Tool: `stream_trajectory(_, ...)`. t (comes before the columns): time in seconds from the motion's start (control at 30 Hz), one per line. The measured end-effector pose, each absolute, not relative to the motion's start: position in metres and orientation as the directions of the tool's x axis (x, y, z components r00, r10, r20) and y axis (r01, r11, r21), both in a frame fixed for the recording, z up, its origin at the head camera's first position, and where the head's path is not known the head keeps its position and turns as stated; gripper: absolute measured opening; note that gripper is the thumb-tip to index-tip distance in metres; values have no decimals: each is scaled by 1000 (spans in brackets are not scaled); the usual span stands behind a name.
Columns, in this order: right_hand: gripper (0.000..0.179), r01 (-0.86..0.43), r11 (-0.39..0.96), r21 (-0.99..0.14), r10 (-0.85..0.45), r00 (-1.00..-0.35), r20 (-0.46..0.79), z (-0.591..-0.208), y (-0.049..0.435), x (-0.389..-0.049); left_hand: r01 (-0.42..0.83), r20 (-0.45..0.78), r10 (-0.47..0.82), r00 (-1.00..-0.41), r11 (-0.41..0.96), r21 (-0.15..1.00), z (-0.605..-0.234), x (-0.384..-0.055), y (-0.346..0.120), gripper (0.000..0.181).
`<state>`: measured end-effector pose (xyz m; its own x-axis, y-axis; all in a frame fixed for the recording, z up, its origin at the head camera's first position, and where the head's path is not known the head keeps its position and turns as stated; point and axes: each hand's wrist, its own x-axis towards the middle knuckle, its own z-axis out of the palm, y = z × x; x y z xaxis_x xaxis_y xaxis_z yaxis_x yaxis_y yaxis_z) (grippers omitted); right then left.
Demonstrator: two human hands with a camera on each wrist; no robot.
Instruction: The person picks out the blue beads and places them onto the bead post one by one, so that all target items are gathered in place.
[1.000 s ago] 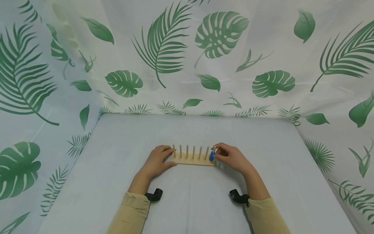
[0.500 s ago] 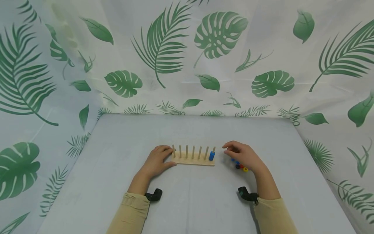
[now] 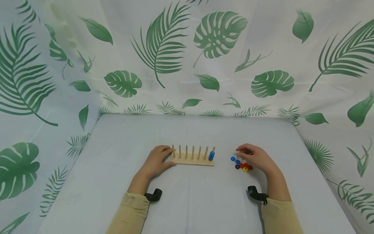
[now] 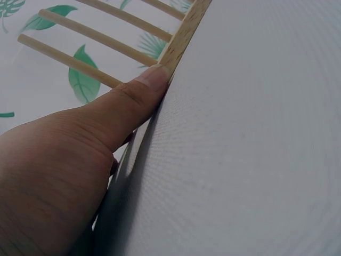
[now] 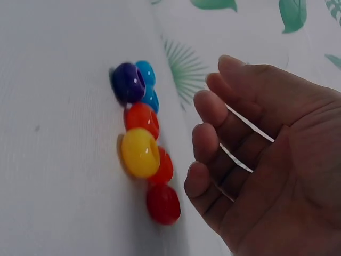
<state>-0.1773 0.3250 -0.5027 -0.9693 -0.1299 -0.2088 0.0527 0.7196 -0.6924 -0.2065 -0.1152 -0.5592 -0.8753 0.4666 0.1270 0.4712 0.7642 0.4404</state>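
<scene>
A wooden peg board (image 3: 193,162) with a row of upright pegs lies mid-table in the head view. Its left end is gripped by my left hand (image 3: 156,161), thumb along the front edge, as the left wrist view shows. Blue beads (image 3: 211,156) are stacked on the rightmost peg; the other pegs are bare. To the right, my right hand (image 3: 258,159) hovers over loose beads, fingers loosely bent and holding nothing. In the right wrist view these include a yellow bead (image 5: 140,153), a dark purple bead (image 5: 128,82), light blue beads (image 5: 145,73) and red ones (image 5: 163,204).
A white cloth covers the table (image 3: 187,201). Behind it hangs a curtain (image 3: 175,94) printed with green leaves, which also runs along both sides. Each wrist wears a black camera, such as the right wrist camera (image 3: 256,194).
My right hand has left the rightmost peg, where blue beads stay, and moved right to above the loose beads, which have come into view. My left hand has kept its place on the board.
</scene>
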Motion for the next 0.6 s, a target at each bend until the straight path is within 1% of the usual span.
stream_trajectory(0.1, 32, 76, 721, -688, -119, -966, -231, -508, 330, -177, 473, 128, 468, -874, 762, 442, -559, -206, -115, 64)
stream_trajectory(0.37, 26, 66, 705, -706, -170, -951, -259, -519, 336, -179, 477, 132, 471, -872, 759, 442, -559, -206, -116, 65)
stream_trajectory(0.6, 28, 52, 752, -657, -174, -946, -273, -524, 333, -182, 501, 157, 485, -860, 744, 442, -560, -208, -117, 63)
